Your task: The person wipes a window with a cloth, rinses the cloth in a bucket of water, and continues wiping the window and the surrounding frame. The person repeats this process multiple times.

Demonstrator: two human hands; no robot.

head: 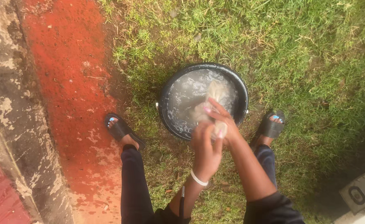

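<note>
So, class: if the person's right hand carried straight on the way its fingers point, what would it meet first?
The right hand points up-left along the pale wet cloth it grips, so past the cloth it would probably meet the soapy water in the black basin. Depth is unclear.

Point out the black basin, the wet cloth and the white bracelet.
black basin [164, 108]: head view, left rim.
wet cloth [215, 92]: head view, upper bunched part.
white bracelet [198, 179]: head view, band on left wrist.

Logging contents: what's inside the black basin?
The black basin holds soapy water and a pale cloth gripped by both hands, left, right. Anything under the suds is hidden.
</note>
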